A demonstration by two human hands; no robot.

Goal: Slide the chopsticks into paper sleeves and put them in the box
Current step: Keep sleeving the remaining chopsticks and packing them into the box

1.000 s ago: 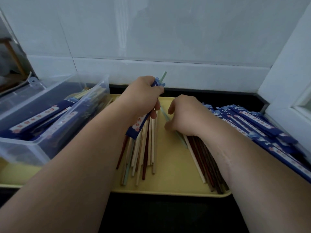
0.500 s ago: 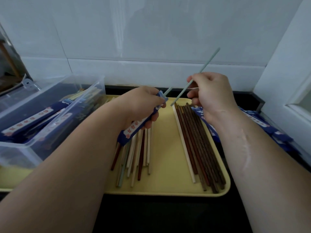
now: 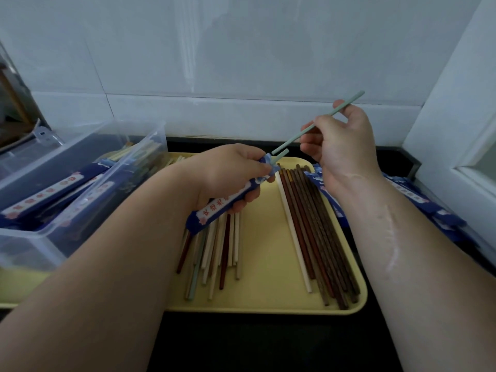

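Guiding green chopstick [image 3: 316, 128] toward held sleeve [image 3: 228, 199].

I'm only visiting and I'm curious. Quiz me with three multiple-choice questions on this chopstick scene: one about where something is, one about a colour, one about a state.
1. The clear box stands:
A) at the person's left
B) at the far right
C) on the person's lap

2. The chopstick in the right hand is:
A) dark brown
B) pale green
C) red

3. That chopstick is:
A) wholly inside the blue sleeve
B) lying in the box
C) held in the air, its tip at the sleeve's mouth

Answers: 1 A, the box sits beside the left forearm. 2 B, its whole shaft is pale green. 3 C, the left hand holds the sleeve up to its tip.
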